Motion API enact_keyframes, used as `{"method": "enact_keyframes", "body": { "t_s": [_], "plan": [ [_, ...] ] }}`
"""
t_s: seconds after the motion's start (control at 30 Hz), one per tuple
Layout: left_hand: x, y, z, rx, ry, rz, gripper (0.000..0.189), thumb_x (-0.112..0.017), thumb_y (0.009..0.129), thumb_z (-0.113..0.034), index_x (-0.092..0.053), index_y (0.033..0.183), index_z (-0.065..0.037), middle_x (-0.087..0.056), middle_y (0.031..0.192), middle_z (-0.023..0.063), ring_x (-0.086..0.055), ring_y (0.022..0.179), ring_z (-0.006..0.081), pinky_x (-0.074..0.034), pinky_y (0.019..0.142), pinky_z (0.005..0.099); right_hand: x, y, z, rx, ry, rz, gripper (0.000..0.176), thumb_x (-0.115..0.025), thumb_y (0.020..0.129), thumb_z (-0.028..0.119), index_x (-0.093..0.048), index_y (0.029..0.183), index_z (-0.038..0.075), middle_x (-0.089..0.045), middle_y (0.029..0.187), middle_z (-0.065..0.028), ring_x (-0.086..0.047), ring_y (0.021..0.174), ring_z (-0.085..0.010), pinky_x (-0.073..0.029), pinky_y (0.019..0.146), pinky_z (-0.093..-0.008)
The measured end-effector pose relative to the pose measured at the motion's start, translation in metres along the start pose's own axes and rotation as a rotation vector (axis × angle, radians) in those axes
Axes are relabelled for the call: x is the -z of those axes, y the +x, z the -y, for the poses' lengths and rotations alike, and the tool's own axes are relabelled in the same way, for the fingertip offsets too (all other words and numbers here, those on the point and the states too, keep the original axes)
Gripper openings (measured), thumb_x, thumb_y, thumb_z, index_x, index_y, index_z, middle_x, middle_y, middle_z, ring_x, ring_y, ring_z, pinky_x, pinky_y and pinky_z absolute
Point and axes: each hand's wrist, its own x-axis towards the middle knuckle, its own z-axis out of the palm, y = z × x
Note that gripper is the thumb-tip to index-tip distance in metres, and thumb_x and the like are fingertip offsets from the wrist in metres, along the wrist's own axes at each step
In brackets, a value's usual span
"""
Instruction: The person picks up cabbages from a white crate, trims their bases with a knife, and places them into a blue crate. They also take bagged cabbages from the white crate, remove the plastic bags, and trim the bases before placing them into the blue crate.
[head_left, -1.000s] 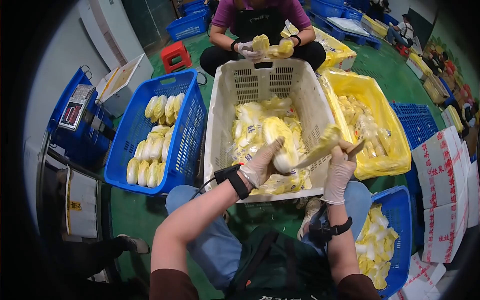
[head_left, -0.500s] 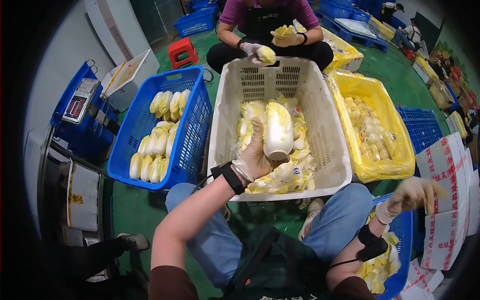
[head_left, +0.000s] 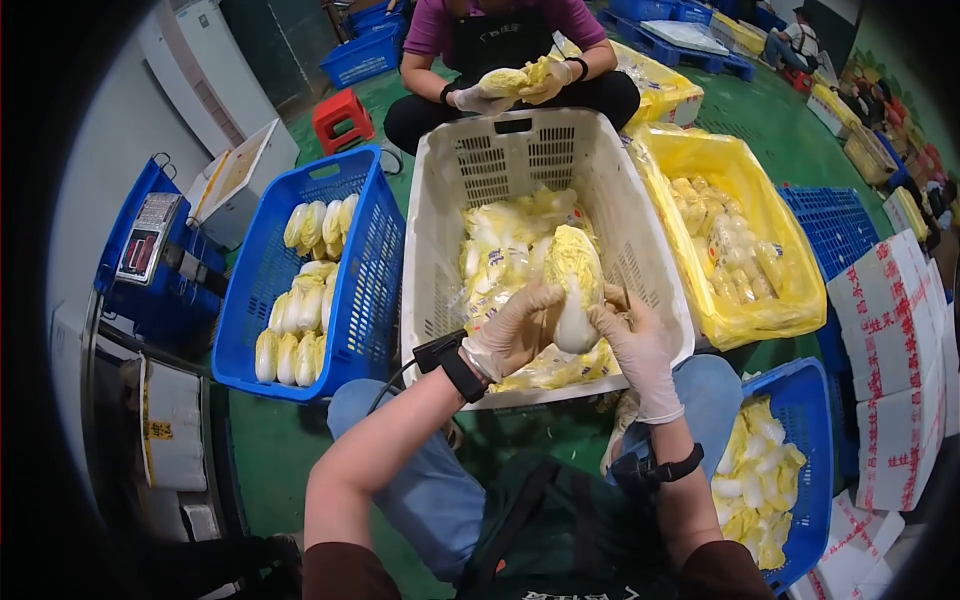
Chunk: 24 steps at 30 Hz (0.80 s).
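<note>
Since half a second ago my right hand (head_left: pixel 632 345) has swung back in from the blue basket on my right (head_left: pixel 812 400) and is now at the napa cabbage (head_left: pixel 573 270), which sits a bit lower than before. Left hand (head_left: pixel 515 335) is cupped round the head's left flank, fingers curled, carrying it above the white crate (head_left: pixel 425 270), stem end toward me. Right fingers are curled against its right flank; can't tell if they pinch a leaf or only touch, and a thin sliver by the fingertips is too blurred to call. Reads to me as the outer-leaf stripping step. Next move calls for a steady left grip while the right gets hold of one loose leaf near the base. Loose leaves (head_left: pixel 750 480) lie in the right basket. Wrapped heads fill the crate under my hands. To my left, a second blue basket (head_left: pixel 375 250) holds rows of cleaned cabbages (head_left: pixel 300 300). A yellow-lined bin (head_left: pixel 790 270) stands right of the crate. Opposite, a co-worker's gloved hands (head_left: pixel 500 92) hold another head. Green floor (head_left: pixel 290 440), scale (head_left: pixel 150 235) far left, red stool (head_left: pixel 340 115) behind.
</note>
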Motion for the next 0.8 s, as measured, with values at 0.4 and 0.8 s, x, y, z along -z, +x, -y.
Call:
{"method": "enact_keyframes", "body": {
  "t_s": [0.4,0.8],
  "plan": [
    [0.003,-0.004,0.005,-0.101,0.572,0.036,0.075,-0.08,0.07,-0.011,-0.04,0.133,-0.004,-0.056,0.118,0.0041,-0.055,0.109,0.0142,-0.043,0.096,0.0293,0.002,-0.001,0.009,-0.023,0.176,0.036,0.036,-0.068,0.081,0.02,-0.063,0.111,0.001,-0.066,0.102,-0.0087,-0.06,0.093,-0.0128,-0.047,0.079,-0.028],
    [0.002,-0.008,0.019,-0.179,0.442,-0.032,0.07,-0.077,0.069,-0.008,-0.042,0.129,-0.005,-0.055,0.116,0.0042,-0.055,0.106,0.0131,-0.043,0.095,0.0297,-0.013,-0.002,0.001,0.273,-0.359,-0.096,0.03,-0.058,0.083,0.019,-0.059,0.105,-0.001,-0.063,0.083,-0.02,-0.063,0.077,-0.0332,-0.048,0.069,-0.0385]
  ]
}}
